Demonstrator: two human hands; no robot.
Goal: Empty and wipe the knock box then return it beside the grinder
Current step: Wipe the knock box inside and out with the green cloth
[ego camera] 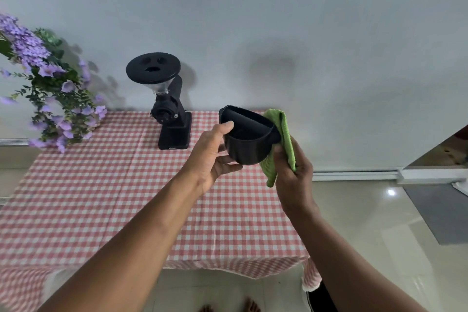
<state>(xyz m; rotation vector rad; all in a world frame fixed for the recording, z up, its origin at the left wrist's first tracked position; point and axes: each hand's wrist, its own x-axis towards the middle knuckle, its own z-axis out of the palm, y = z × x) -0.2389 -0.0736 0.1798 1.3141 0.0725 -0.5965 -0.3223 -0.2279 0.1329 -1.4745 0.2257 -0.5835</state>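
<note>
Up above the right part of the table, the black knock box (247, 143) is held in the air, tipped so that its open mouth faces the camera and the dark bar across its top shows. The left hand (215, 157) grips it from the left: the thumb presses on the rim near the bar's end and the other fingers curl under the round body, closed on the box. The right hand (293, 175) has a folded green cloth (281, 144) pinched between thumb and fingers and presses it against the right outer wall of the box, the cloth rising past the rim and hanging below the base. Both bare forearms reach in from the lower edge of the view. To the left of the box, apart from it and farther back, the black grinder (169, 106) stands upright on the table, its round flat lid on a clear hopper and its square base on the red-and-white checked tablecloth (101, 197). Purple artificial flowers (48, 78) with green leaves hang over the table's far left corner. A pale wall rises behind, and glossy pale floor tiles (367, 223) lie to the right.
</note>
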